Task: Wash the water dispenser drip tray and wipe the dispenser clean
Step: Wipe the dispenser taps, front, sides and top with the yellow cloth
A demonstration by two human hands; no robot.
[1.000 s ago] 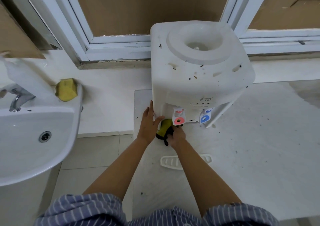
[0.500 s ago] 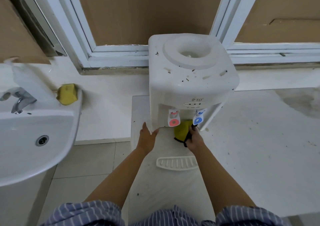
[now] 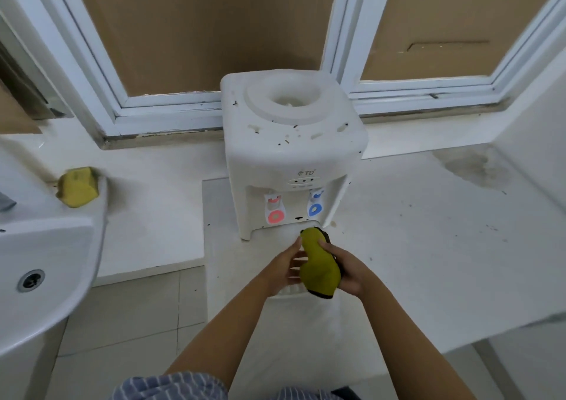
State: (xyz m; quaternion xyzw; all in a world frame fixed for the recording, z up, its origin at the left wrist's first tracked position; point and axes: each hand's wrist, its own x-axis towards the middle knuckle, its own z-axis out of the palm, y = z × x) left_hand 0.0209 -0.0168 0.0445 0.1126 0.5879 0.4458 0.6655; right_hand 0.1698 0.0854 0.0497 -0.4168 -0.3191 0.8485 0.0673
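Observation:
A white water dispenser (image 3: 291,142) stands on the white counter (image 3: 428,246) below the window, with a red tap (image 3: 274,211) and a blue tap (image 3: 315,205) on its front and dark specks on its top. In front of it my right hand (image 3: 349,272) grips a yellow-green cloth (image 3: 318,265) with a dark edge. My left hand (image 3: 284,266) touches the cloth's left side with its fingers spread. The white drip tray (image 3: 291,291) lies on the counter under my hands, mostly hidden.
A white washbasin (image 3: 46,261) is at the left, with a yellow sponge (image 3: 78,186) on its rim. Tiled floor (image 3: 128,314) shows between basin and counter. A stained patch (image 3: 471,167) marks the counter at the far right.
Both hands have drawn back from the dispenser's base toward me. The right hand brought the cloth out from under the taps. The left hand left the dispenser's side and met the cloth.

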